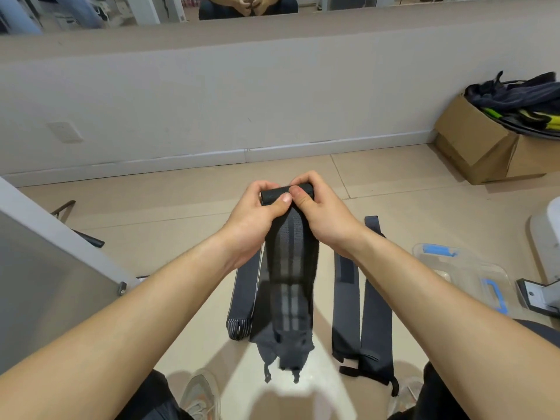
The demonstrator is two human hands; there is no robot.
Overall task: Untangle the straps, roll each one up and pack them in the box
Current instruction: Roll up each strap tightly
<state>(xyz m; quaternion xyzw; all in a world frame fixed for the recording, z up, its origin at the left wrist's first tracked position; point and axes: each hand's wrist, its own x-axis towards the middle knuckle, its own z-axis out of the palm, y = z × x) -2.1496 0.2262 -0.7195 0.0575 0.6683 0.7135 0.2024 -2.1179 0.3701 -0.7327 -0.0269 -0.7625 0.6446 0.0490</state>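
A dark grey strap (288,286) with pale stripes hangs down in mid-air over the floor. Its top end is curled into a small roll that both hands pinch between thumbs and fingers: my left hand (257,216) on the left side, my right hand (321,213) on the right. Below it, flat on the tiled floor, lie a striped-end strap (242,298) to the left and two dark straps (363,304) to the right. A clear plastic box (472,277) with blue clips sits on the floor at the right.
A cardboard box (485,147) stuffed with dark and yellow gear stands against the low wall (242,101) at the right. A grey table edge (45,247) juts in from the left. White equipment (542,268) is at the far right. My shoes (200,392) show below.
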